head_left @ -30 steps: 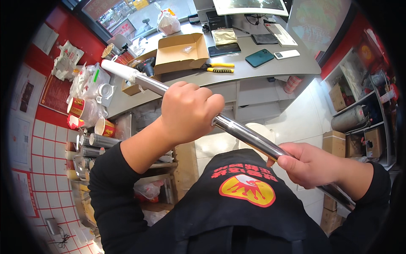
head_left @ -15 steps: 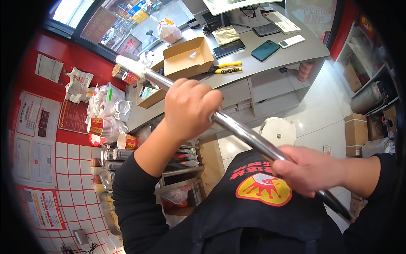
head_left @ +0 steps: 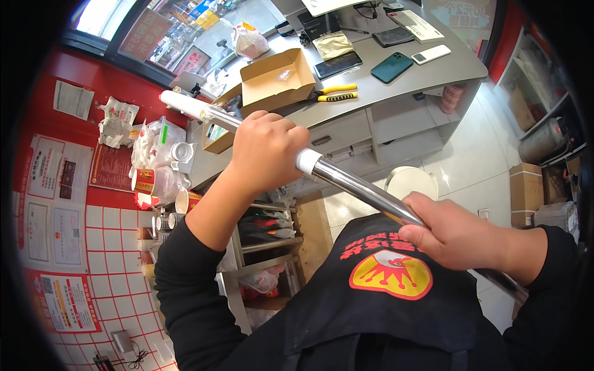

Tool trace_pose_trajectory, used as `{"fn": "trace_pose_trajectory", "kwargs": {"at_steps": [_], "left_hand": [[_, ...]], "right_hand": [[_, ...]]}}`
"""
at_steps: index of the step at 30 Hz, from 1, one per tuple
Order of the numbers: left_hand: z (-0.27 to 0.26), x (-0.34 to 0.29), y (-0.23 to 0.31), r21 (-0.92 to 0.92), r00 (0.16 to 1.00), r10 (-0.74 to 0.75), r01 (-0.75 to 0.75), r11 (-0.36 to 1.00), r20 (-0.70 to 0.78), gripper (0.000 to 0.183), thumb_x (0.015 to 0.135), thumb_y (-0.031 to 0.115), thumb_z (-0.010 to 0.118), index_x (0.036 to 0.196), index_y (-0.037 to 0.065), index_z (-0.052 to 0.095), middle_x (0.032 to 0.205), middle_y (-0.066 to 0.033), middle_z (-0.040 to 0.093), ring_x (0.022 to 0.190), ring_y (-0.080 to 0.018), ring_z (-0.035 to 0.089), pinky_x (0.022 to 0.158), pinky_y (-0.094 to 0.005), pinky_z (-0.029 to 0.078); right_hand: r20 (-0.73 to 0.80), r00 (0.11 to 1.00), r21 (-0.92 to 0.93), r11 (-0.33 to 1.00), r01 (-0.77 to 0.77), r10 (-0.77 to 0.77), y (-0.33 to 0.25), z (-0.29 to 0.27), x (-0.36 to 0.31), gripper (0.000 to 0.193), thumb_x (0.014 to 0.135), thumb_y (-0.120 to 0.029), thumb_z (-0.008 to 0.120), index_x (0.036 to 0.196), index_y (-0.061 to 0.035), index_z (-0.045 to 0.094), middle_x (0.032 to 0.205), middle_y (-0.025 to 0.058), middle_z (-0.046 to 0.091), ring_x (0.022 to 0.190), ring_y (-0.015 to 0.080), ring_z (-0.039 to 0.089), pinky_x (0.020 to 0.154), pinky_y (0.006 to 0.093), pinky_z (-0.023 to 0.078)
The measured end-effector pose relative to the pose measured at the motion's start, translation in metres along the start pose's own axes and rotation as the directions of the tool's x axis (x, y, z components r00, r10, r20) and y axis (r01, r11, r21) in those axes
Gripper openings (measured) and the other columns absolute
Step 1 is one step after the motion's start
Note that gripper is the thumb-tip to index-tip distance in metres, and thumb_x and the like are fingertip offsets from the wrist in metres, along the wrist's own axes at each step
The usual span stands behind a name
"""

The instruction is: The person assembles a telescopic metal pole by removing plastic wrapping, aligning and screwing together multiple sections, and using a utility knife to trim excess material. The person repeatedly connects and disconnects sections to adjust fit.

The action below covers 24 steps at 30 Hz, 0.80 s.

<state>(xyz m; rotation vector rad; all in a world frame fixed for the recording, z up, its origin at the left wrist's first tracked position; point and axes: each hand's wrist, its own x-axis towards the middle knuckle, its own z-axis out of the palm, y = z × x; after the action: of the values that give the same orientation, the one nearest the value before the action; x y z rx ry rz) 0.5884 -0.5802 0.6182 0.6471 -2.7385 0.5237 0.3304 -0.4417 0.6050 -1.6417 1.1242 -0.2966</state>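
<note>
A long shiny metal pole [head_left: 362, 191] runs slantwise across the view, from the upper left down to the lower right. Its far end is a white plastic tip [head_left: 184, 104], and a white collar [head_left: 307, 161] rings it partway along. My left hand [head_left: 269, 148] wraps around the pole just on the far-left side of that collar. Lower down, in front of my dark apron [head_left: 402, 321], my right hand [head_left: 455, 232] grips the pole with the thumb lying along it. The pole's lower right end passes beside my right sleeve and is partly dark.
A grey counter [head_left: 427, 68] holds an open cardboard box [head_left: 278, 80], yellow-handled pliers [head_left: 337, 93], a dark green phone [head_left: 391, 67] and a white phone [head_left: 431, 54]. A round stool [head_left: 411, 183] stands on the tiled floor. Paper cups [head_left: 154, 182] are stacked at left; cardboard cartons [head_left: 526, 195] stand at right.
The white collar now shows just right of my left hand, where bare metal was before. My left hand has shifted slightly left, and my right hand slightly higher.
</note>
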Motion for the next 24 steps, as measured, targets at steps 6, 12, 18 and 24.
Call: {"fn": "trace_pose_trajectory", "kwargs": {"at_steps": [6, 12, 18, 24], "left_hand": [[-0.008, 0.002, -0.001, -0.026, 0.964, 0.066, -0.075, 0.997, -0.256, 0.021, 0.06, 0.006, 0.065, 0.056, 0.007, 0.045, 0.053, -0.0071, 0.047, 0.05, -0.0245, 0.049, 0.053, -0.0341, 0.042], [-0.015, 0.016, -0.006, 0.102, 0.882, 0.129, -0.092, 0.99, -0.453, 0.02, 0.056, 0.015, 0.065, 0.057, 0.012, 0.046, 0.053, -0.0021, 0.043, 0.05, -0.0206, 0.047, 0.055, -0.0318, 0.038], [-0.024, 0.021, -0.001, -0.074, 0.696, -0.283, 0.314, 0.946, -0.66, 0.048, 0.063, 0.006, 0.067, 0.109, 0.012, 0.054, 0.114, -0.012, 0.041, 0.104, -0.0327, 0.043, 0.095, -0.0396, 0.027], [-0.035, 0.03, -0.009, -0.849, 0.571, -0.775, -0.237, -0.472, 0.272, 0.054, 0.086, 0.031, 0.054, 0.127, 0.007, 0.029, 0.115, -0.0181, 0.045, 0.106, -0.0333, 0.048, 0.092, -0.0505, 0.043]], "right_hand": [[0.304, 0.952, 0.563, 0.813, -0.149, -0.036, -0.003, 0.012, -0.003, 0.027, 0.097, -0.032, 0.038, 0.1, -0.005, 0.038, 0.055, 0.0012, 0.042, 0.038, 0.0081, 0.039, 0.037, 0.022, 0.034], [0.372, 0.922, 0.74, 0.633, -0.228, -0.103, -0.01, 0.013, -0.001, 0.029, 0.096, -0.034, 0.039, 0.098, -0.0049, 0.038, 0.053, 0.0012, 0.041, 0.037, 0.0089, 0.039, 0.036, 0.022, 0.034], [0.219, 0.956, 0.741, 0.671, -0.034, -0.193, -0.011, -0.002, -0.006, 0.028, 0.096, -0.03, 0.039, 0.101, -0.0021, 0.039, 0.062, 0.0016, 0.044, 0.04, 0.0069, 0.041, 0.039, 0.0222, 0.036], [0.053, 0.993, 0.544, 0.837, 0.06, -0.105, -0.011, -0.005, -0.001, 0.025, 0.096, -0.026, 0.043, 0.102, -0.0025, 0.041, 0.064, 0.0004, 0.044, 0.046, 0.0068, 0.042, 0.044, 0.0233, 0.037]]}}
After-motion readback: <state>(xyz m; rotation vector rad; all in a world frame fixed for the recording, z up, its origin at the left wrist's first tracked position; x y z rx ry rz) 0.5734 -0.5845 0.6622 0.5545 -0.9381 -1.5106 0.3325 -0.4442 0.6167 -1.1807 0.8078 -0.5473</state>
